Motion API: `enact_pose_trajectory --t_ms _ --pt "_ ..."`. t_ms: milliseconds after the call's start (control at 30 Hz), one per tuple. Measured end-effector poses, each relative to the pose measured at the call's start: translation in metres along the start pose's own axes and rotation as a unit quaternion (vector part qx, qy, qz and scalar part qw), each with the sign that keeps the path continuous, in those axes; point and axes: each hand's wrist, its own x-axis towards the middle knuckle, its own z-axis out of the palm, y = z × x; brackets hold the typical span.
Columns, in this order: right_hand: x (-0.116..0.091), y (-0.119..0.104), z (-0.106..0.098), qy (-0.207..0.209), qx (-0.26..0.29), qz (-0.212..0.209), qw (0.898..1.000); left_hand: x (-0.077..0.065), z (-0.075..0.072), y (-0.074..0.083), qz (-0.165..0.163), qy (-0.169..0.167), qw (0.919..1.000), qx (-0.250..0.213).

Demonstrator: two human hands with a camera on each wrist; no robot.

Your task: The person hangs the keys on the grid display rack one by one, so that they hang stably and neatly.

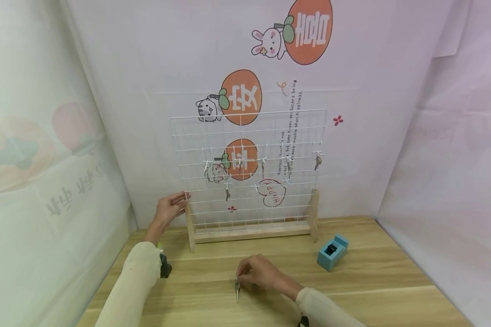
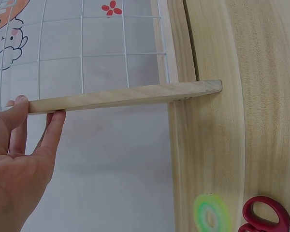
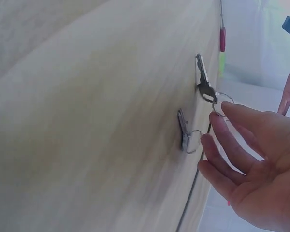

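Note:
In the right wrist view my right hand (image 3: 261, 159) pinches a metal ring with a key (image 3: 203, 75) on it between thumb and fingertip. A second key (image 3: 184, 137) with its own ring is beside it, close to the other fingers. My left hand (image 1: 169, 209) holds the upper end of the left wooden post (image 2: 121, 95) of a rack, thumb and fingers on different sides of it. White wire mesh fills this rack, above its wooden crossbar (image 1: 251, 231). Several keys hang on white hooks across the mesh, among them one at the right (image 1: 318, 161) and one lower left (image 1: 227, 194).
A blue block-shaped holder (image 1: 326, 260) with a black part inside stands right of the rack on the wooden table (image 1: 376, 263). Near the left post lie a green tape roll (image 2: 223, 209) and red-handled scissors (image 2: 264, 199). White printed sheets (image 1: 352, 181) enclose the back and sides.

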Motion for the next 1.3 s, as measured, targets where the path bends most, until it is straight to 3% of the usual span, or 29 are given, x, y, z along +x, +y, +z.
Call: enact_pose_trajectory --t_ms 167,867,1300 --pt "0.002 -0.003 -0.01 0.021 -0.023 -0.036 0.999 0.001 -0.001 -0.003 0.001 0.0 1.0 0.001" --pt "0.009 -0.01 -0.062 0.069 -0.062 -0.058 0.994 0.001 -0.002 -0.004 0.002 -0.006 0.9999 -0.01" --pt "0.02 -0.024 -0.106 0.117 -0.074 -0.02 0.99 0.001 -0.003 -0.004 0.001 -0.006 1.0 -0.003"
